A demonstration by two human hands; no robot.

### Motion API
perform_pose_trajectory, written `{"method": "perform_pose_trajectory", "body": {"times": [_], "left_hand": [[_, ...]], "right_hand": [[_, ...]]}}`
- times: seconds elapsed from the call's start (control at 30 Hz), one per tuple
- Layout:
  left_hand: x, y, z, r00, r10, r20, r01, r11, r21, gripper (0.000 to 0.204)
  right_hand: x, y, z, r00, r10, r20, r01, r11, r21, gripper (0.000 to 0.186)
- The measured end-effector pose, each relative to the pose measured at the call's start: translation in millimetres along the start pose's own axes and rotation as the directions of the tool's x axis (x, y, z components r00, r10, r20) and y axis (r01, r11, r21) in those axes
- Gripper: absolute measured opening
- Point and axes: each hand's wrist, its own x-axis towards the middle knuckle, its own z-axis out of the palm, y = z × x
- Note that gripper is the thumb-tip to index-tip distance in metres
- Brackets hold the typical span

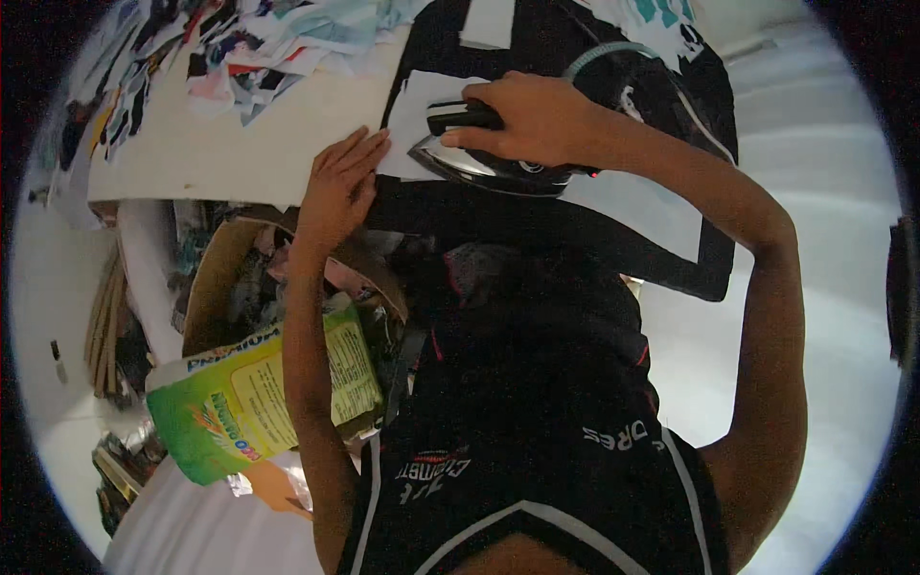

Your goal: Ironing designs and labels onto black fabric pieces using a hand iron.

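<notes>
My right hand (pixel 517 115) grips the black handle of a silver and black iron (pixel 474 172), which lies tilted over a white piece (pixel 422 96) of paper or fabric; I cannot tell which. My left hand (pixel 340 182) has its fingers stretched out at the left edge of that piece, left of the iron's tip. Both rest on a black ironing pad (pixel 585 230). A narrow white strip (pixel 487 24) lies farther back on the pad, and a pale hose (pixel 613 50) arches behind my right hand.
Cut scraps (pixel 249 57) pile on the pale tabletop (pixel 182 172) at back left, more (pixel 661 24) at back right. Below sit a cardboard box (pixel 206 287) of scraps, a green and yellow sack (pixel 192 422) and a bundle of long brown strips (pixel 105 326). A white floor (pixel 834 402) shows at right.
</notes>
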Motion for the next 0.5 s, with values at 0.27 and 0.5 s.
{"method": "perform_pose_trajectory", "body": {"times": [0.27,0.5], "left_hand": [[2.7,5.9,1.4,1.000,-0.002,-0.010,0.003,0.999,0.054,0.046],[-0.3,-11.7,9.6,0.999,0.036,-0.003,-0.035,0.997,0.074,0.047]], "right_hand": [[-22.7,24.1,7.5,0.997,0.075,0.015,-0.076,0.996,0.056,0.069],[-80.4,64.1,18.8,0.963,0.264,-0.053,-0.258,0.961,0.105,0.061]]}}
